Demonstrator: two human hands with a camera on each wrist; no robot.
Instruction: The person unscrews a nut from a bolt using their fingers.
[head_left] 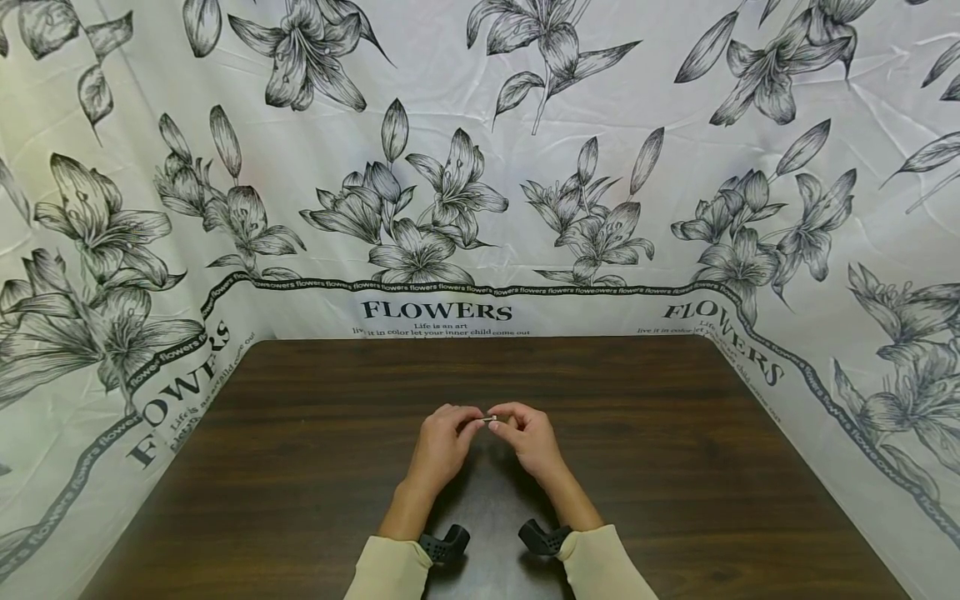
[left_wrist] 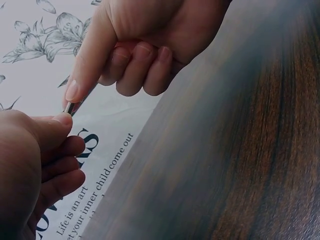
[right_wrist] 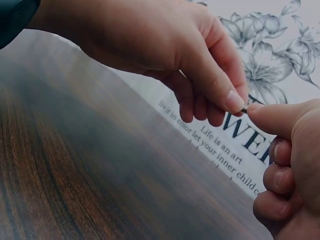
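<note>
A small threaded metal bolt [head_left: 488, 419] is held level between the two hands, over the far half of the table. My left hand [head_left: 441, 446] pinches one end of it between thumb and index finger. From the other side, my right hand [head_left: 531, 440] has its thumb and index fingertip at the opposite end. A short stretch of thread on the bolt [left_wrist: 70, 107] shows in the left wrist view; the fingertips hide the rest. In the right wrist view, the other fingers of the right hand [right_wrist: 295, 155] are curled in towards the palm.
Below the hands lies a dark wood-grain table [head_left: 315, 467]. A white cloth [head_left: 577, 312] printed with flowers and lettering hangs behind it and along both sides. Black bands [head_left: 447, 543] circle both wrists, at the ends of light sleeves [head_left: 390, 571].
</note>
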